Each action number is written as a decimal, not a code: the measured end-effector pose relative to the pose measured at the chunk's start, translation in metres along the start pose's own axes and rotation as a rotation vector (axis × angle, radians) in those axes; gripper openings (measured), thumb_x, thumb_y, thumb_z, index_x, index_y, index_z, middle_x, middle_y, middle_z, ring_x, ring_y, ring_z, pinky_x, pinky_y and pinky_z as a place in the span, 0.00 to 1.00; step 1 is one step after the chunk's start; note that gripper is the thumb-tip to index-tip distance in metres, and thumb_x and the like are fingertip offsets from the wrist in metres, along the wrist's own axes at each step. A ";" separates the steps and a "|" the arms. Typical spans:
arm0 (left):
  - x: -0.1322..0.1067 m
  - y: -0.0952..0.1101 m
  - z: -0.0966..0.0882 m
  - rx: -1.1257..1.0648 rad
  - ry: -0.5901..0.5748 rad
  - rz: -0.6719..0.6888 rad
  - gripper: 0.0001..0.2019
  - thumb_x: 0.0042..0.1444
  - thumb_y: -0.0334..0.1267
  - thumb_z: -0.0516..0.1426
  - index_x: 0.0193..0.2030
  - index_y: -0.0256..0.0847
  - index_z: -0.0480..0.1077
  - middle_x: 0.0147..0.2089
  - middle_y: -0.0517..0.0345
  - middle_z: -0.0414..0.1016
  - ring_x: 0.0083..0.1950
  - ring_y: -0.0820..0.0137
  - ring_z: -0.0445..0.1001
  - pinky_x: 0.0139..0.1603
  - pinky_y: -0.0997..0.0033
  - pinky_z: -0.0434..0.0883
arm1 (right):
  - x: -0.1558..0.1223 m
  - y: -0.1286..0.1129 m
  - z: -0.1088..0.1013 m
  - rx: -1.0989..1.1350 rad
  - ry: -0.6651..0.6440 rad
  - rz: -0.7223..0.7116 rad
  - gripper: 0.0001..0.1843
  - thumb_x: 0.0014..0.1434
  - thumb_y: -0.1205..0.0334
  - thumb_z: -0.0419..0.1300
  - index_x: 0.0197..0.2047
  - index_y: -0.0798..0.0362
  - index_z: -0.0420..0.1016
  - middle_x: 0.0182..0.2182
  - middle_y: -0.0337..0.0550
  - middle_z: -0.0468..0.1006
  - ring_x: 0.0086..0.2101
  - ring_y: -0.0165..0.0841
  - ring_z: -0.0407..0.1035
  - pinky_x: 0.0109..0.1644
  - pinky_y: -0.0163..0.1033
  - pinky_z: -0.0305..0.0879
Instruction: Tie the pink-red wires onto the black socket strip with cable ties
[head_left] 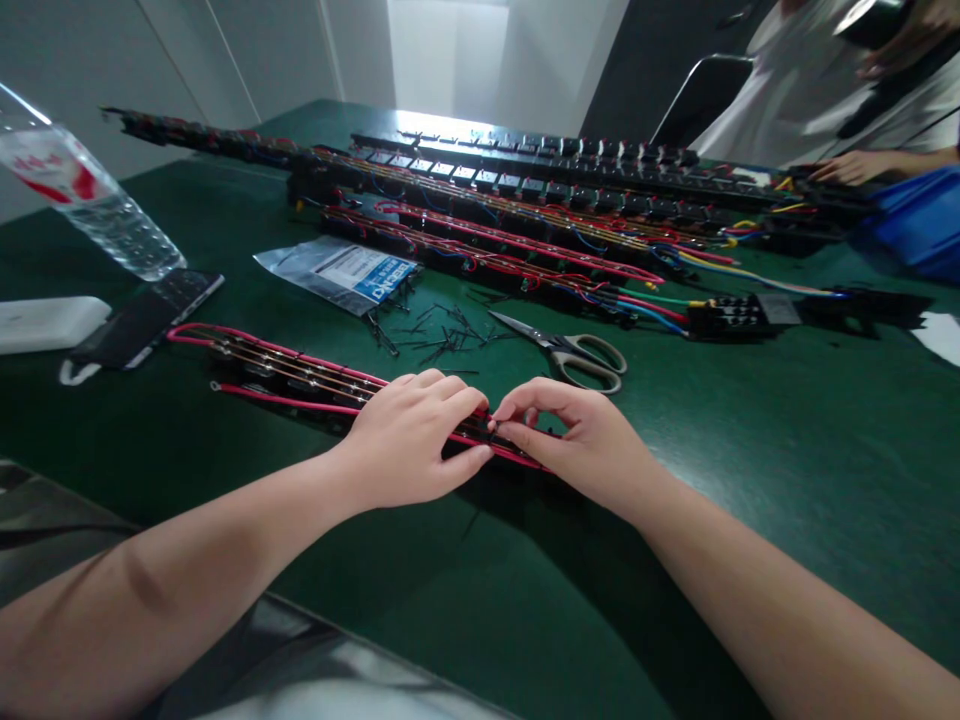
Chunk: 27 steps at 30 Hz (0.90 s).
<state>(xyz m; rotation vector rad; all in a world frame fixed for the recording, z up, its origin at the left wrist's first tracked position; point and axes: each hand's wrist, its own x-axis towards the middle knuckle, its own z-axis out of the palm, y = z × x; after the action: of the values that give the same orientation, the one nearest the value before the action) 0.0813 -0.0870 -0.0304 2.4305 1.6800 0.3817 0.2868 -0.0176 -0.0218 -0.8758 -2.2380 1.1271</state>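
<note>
A long black strip of components with red wires along its sides lies on the green table in front of me. My left hand rests over the strip's right part, fingers curled and gripping it. My right hand pinches at the strip's right end, thumb and fingers pressed together on something small I cannot make out. The two hands nearly touch over the strip.
Scissors, loose black cable ties and a plastic bag lie just beyond. Several wired strips fill the far table. A water bottle, phone and white box sit left. Another person's hand and a blue bin are far right.
</note>
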 end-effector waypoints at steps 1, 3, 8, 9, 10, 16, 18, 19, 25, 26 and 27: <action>0.000 0.000 0.000 -0.001 -0.002 -0.003 0.16 0.66 0.51 0.52 0.51 0.45 0.70 0.50 0.57 0.77 0.52 0.58 0.73 0.51 0.52 0.70 | 0.000 0.000 0.000 0.001 0.001 0.001 0.05 0.59 0.60 0.64 0.37 0.51 0.81 0.33 0.39 0.80 0.31 0.29 0.70 0.39 0.36 0.68; 0.000 0.001 -0.001 -0.002 -0.005 -0.008 0.16 0.66 0.51 0.52 0.51 0.45 0.70 0.50 0.57 0.77 0.52 0.58 0.73 0.51 0.52 0.70 | 0.000 0.000 0.001 0.003 0.006 0.002 0.05 0.59 0.60 0.65 0.37 0.51 0.81 0.33 0.39 0.80 0.31 0.28 0.70 0.39 0.36 0.68; 0.000 0.001 -0.002 0.002 -0.015 -0.009 0.16 0.66 0.51 0.52 0.51 0.45 0.70 0.50 0.57 0.77 0.53 0.57 0.73 0.51 0.51 0.70 | 0.000 0.001 0.002 0.018 0.013 0.000 0.06 0.59 0.59 0.65 0.36 0.52 0.81 0.32 0.39 0.80 0.30 0.28 0.69 0.37 0.35 0.68; 0.000 0.001 -0.002 0.004 -0.017 -0.008 0.16 0.66 0.51 0.52 0.51 0.45 0.70 0.51 0.56 0.77 0.53 0.57 0.73 0.51 0.51 0.70 | 0.000 0.001 0.002 0.023 0.014 -0.001 0.06 0.59 0.59 0.65 0.36 0.52 0.80 0.32 0.39 0.80 0.30 0.28 0.69 0.37 0.35 0.68; 0.000 0.001 -0.002 0.005 -0.019 -0.007 0.16 0.66 0.51 0.52 0.52 0.44 0.70 0.51 0.56 0.77 0.53 0.56 0.73 0.51 0.51 0.70 | 0.000 0.001 0.002 0.027 0.015 -0.004 0.06 0.60 0.59 0.64 0.36 0.52 0.80 0.32 0.39 0.80 0.30 0.28 0.69 0.37 0.35 0.68; 0.001 0.001 -0.002 0.012 -0.036 -0.005 0.17 0.66 0.51 0.51 0.52 0.44 0.70 0.52 0.55 0.76 0.53 0.56 0.73 0.51 0.51 0.70 | 0.000 0.000 0.000 0.036 0.003 -0.019 0.06 0.59 0.59 0.64 0.36 0.52 0.80 0.32 0.39 0.80 0.31 0.29 0.70 0.38 0.35 0.67; 0.000 0.001 -0.002 0.014 -0.037 -0.002 0.17 0.67 0.52 0.51 0.53 0.44 0.70 0.52 0.55 0.76 0.53 0.56 0.73 0.51 0.51 0.70 | 0.000 -0.001 0.000 0.034 0.003 -0.024 0.06 0.59 0.60 0.64 0.36 0.52 0.80 0.32 0.39 0.80 0.31 0.28 0.69 0.37 0.35 0.67; 0.000 0.000 -0.002 0.015 -0.036 -0.001 0.18 0.67 0.53 0.50 0.53 0.44 0.70 0.52 0.55 0.76 0.53 0.56 0.73 0.51 0.51 0.70 | 0.000 -0.001 0.000 0.032 0.004 -0.027 0.05 0.59 0.60 0.64 0.36 0.52 0.80 0.32 0.39 0.80 0.30 0.28 0.69 0.37 0.35 0.67; 0.000 -0.001 0.000 0.018 -0.025 0.006 0.21 0.69 0.56 0.48 0.54 0.44 0.70 0.53 0.55 0.76 0.54 0.56 0.73 0.52 0.49 0.70 | 0.001 0.000 0.001 0.027 0.006 -0.042 0.05 0.60 0.60 0.64 0.37 0.51 0.80 0.33 0.38 0.80 0.31 0.28 0.70 0.38 0.34 0.66; 0.000 -0.002 0.000 0.018 -0.023 0.006 0.21 0.69 0.56 0.47 0.54 0.44 0.70 0.53 0.55 0.76 0.54 0.56 0.73 0.52 0.49 0.70 | 0.001 0.000 0.001 0.026 0.006 -0.044 0.05 0.60 0.61 0.64 0.37 0.51 0.80 0.33 0.38 0.80 0.31 0.28 0.70 0.37 0.34 0.66; 0.000 -0.002 0.001 0.018 -0.022 0.005 0.21 0.69 0.56 0.47 0.54 0.44 0.70 0.53 0.55 0.76 0.54 0.56 0.73 0.53 0.50 0.70 | 0.001 0.001 0.001 0.025 0.006 -0.046 0.05 0.60 0.61 0.64 0.37 0.51 0.80 0.32 0.38 0.80 0.31 0.28 0.70 0.37 0.34 0.66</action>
<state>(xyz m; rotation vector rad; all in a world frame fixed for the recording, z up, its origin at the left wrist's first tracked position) 0.0797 -0.0866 -0.0314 2.4434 1.6759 0.3408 0.2855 -0.0170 -0.0226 -0.8125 -2.2226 1.1280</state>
